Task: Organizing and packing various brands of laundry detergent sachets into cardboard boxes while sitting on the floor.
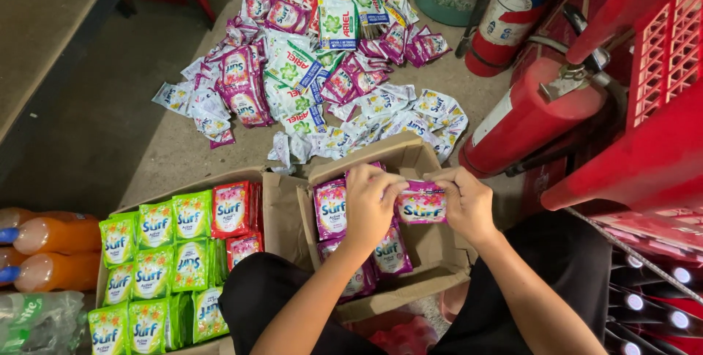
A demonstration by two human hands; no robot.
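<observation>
1. Over the small cardboard box (432, 252), the left hand (370, 205) and right hand (469, 205) pinch opposite ends of one pink detergent sachet (421, 207). Both hands are curled closed, fingertips clamped on its edges; it hangs just above the box's open middle.
2. At the 9 o'clock side of that box, beneath the left hand, more pink sachets (331, 208) stand on edge in rows, some partly hidden by the wrist.
3. Further toward 9 o'clock, a second cardboard box (278, 201) holds rows of green sachets (154, 260), with red sachets (233, 210) at its far corner.
4. At 12 o'clock, a loose heap of mixed sachets (315, 69) sprawls across the concrete floor (110, 128).
5. At 2 o'clock lie two red fire extinguishers (527, 117); at 3 o'clock stands a red plastic crate (659, 106). Orange drink bottles (55, 249) lie at 8 o'clock.
6. Risk, as I judge it: the two-handed pinch could tear the thin packet if the hands pull apart, spilling powder, and a careless drop could topple the standing pink rows.
</observation>
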